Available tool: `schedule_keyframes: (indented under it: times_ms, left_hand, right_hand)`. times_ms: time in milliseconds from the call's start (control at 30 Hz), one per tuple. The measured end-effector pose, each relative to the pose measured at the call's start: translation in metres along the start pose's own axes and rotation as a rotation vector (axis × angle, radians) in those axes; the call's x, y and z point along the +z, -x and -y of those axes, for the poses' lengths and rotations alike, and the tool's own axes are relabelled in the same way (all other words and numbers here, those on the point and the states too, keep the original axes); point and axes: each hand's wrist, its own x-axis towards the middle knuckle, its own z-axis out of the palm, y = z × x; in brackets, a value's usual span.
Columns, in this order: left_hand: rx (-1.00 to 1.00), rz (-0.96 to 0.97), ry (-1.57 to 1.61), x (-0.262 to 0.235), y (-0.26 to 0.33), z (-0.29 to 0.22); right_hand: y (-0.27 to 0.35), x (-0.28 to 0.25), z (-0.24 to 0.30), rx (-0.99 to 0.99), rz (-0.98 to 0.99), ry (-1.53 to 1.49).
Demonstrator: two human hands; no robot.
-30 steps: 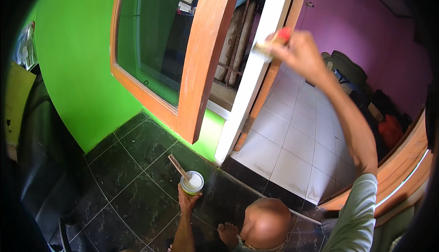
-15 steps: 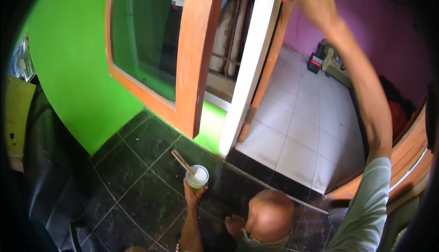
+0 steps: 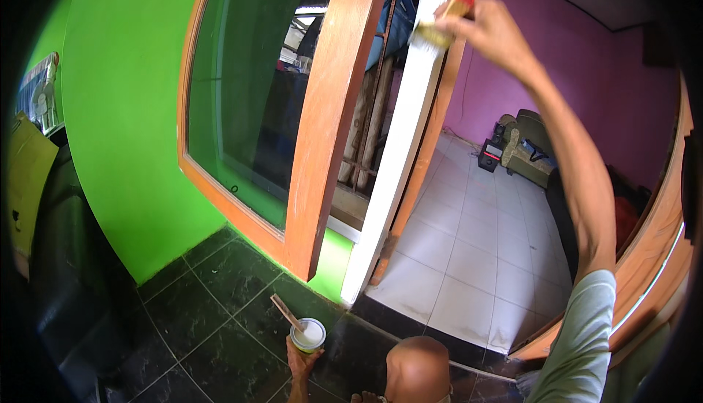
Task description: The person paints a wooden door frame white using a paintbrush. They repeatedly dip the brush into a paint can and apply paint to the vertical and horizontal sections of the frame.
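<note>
My right hand (image 3: pixel 492 35) is raised at the upper right, closed round a paintbrush (image 3: pixel 452 19) with a red-tipped handle. The brush's bristles touch the white door frame post (image 3: pixel 393 158), which looks coated in white paint. Low in the middle, my left hand (image 3: pixel 302 363) is wrapped round a small can of white paint (image 3: pixel 308 336). A flat wooden stick (image 3: pixel 286 312) leans out of the can over its rim.
An orange-framed window sash (image 3: pixel 331 110) swings out left of the post, beside a green wall (image 3: pixel 124 110). Beyond the doorway lie white floor tiles (image 3: pixel 469 234), a green armchair (image 3: pixel 529 147) and a black speaker (image 3: pixel 490 155). My knee (image 3: pixel 417 370) is below.
The view has tilted up, so the post's upper part shows more. My right hand with the brush has come down along the post, its bristles now visible. My left hand still holds the can.
</note>
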Motion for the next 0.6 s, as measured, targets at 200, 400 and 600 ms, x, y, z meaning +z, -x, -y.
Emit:
schedule_keyframes:
  times_ms: [200, 400, 600]
  left_hand:
    - [0.059, 0.028, -0.020, 0.008, -0.003, 0.028]
    - [0.099, 0.004, 0.010, -0.013, 0.004, 0.006]
    - [0.003, 0.042, 0.091, -0.006, 0.002, 0.027]
  right_hand:
    - [-0.068, -0.071, 0.007, -0.206, -0.472, 0.179]
    - [-0.039, -0.010, -0.026, -0.367, -0.540, 0.434]
    - [0.058, 0.047, 0.006, -0.432, -0.380, 0.318]
